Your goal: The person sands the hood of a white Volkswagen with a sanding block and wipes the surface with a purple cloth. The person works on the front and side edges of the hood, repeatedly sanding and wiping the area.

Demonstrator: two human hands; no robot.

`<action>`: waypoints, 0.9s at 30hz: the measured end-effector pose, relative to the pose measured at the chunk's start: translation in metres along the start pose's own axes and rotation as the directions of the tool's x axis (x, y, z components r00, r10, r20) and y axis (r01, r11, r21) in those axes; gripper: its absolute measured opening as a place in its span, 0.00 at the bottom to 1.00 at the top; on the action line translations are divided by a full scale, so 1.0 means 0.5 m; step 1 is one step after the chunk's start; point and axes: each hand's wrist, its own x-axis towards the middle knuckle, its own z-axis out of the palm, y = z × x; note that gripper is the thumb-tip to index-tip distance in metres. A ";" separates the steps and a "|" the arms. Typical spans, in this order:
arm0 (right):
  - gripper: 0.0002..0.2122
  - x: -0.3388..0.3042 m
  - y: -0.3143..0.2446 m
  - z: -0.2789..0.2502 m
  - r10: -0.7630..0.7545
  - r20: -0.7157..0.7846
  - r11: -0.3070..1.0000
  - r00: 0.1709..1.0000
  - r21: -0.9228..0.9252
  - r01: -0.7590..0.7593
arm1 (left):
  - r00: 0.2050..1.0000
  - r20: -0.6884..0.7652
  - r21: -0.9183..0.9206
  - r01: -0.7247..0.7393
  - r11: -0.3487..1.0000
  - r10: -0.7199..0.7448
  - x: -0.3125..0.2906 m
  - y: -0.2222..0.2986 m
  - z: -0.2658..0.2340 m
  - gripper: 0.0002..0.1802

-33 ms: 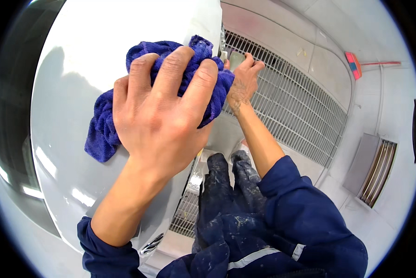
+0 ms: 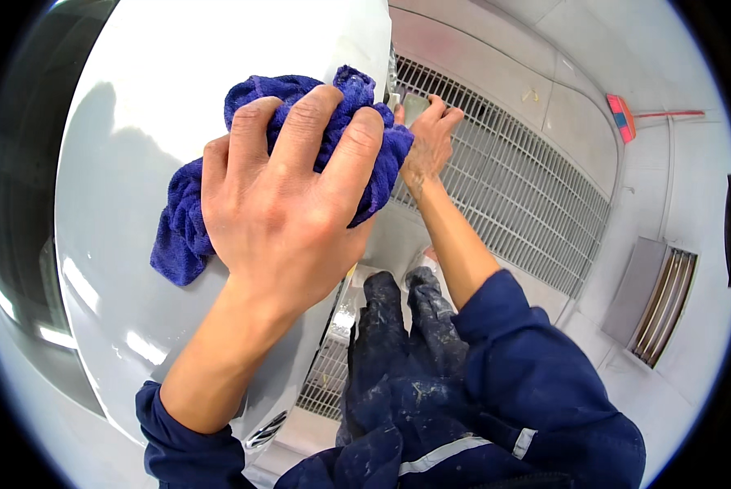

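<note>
My left hand is closed on a bunched purple-blue cloth, with its fingers bent over the folds. Hand and cloth rest against the white car body panel, and part of the cloth spreads out past the little finger. Lower down, beyond the panel's edge, my right hand has its thumb and fingers bent around a pale, greenish block-like piece. The cloth hides part of that piece and of the thumb, so its exact kind cannot be made out.
A dark car window lies at the far left. A chrome door handle shows near the bottom. Metal floor grating runs beside the car. At right are a red broom by the wall and a grey box with slats.
Hardly anything differs: my left hand and the cloth have shifted very slightly to the right and down. Both hands keep their hold.
</note>
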 end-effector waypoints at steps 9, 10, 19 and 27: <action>0.32 -0.002 -0.012 -0.014 0.070 -0.003 0.998 0.998 -0.004 -0.070 | 1.000 0.017 0.006 0.010 1.000 -0.010 0.003 0.003 0.000 0.35; 0.32 0.014 -0.015 -0.014 0.084 -0.035 0.996 0.996 0.003 -0.084 | 1.000 0.020 0.003 0.016 1.000 -0.016 0.003 0.006 0.003 0.35; 0.33 0.029 -0.018 -0.004 0.177 -0.085 0.984 0.981 0.047 -0.173 | 1.000 0.023 -0.003 0.013 1.000 -0.013 0.011 0.008 0.000 0.35; 0.33 0.027 -0.018 -0.004 0.194 -0.087 0.981 0.977 0.047 -0.190 | 0.999 0.034 0.000 0.014 1.000 -0.014 0.013 0.010 0.000 0.35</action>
